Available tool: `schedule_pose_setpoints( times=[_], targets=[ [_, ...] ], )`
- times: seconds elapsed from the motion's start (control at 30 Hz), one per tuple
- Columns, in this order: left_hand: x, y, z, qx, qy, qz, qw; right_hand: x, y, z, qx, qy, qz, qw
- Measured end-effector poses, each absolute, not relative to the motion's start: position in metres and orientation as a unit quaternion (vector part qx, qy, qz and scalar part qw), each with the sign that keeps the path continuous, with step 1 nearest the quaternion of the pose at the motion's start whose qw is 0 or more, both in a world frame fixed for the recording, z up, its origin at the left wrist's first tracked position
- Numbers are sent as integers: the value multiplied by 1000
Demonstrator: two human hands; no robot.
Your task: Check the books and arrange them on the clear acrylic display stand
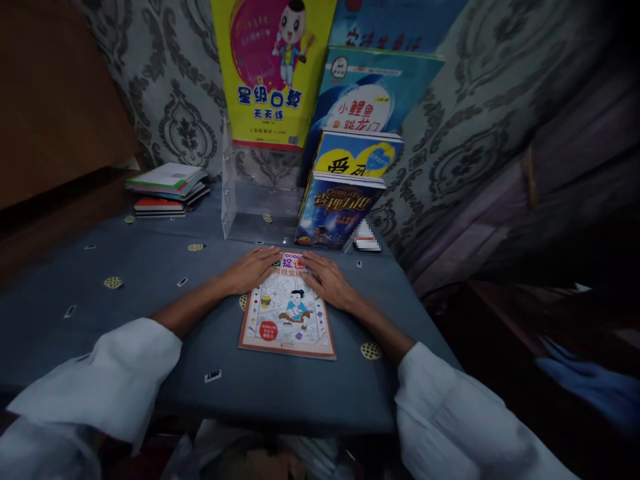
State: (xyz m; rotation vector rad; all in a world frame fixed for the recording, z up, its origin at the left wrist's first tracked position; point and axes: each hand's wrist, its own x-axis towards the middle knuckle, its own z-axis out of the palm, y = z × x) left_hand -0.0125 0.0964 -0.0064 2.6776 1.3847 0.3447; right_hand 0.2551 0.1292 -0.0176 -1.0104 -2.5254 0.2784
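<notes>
A thin book with a pale cover and a drawn figure in blue (295, 313) lies flat on the dark tablecloth. My left hand (253, 269) rests along its upper left side, fingers stretched out flat and reaching onto the cover's top. Mirroring it, my right hand (327, 279) covers the upper right corner, its fingers also extended. Both hands hide part of the printed title. Neither hand has fingers wrapped around the book, as far as I can see. Just beyond my fingertips stands a clear stepped book rack (245, 227).
Upright in the rack are a yellow workbook (265, 120), a dark blue book (340, 213), a yellow-and-blue book (345, 159) and teal books (380, 83). A stack of books (167, 183) sits at the back left. The grey tablecloth (150, 267) ends at the right edge beside a curtain (480, 193).
</notes>
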Motion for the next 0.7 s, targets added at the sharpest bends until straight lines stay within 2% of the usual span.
schedule_pose_setpoints(
  times=[0.43, 0.7],
  targets=[
    [16, 108, 8, 890, 447, 86, 38, 275, 140, -19, -351, -877, 170, 281],
    [21, 108, 6, 894, 437, 76, 67, 272, 137, -22, -351, -891, 130, 257]
  ],
)
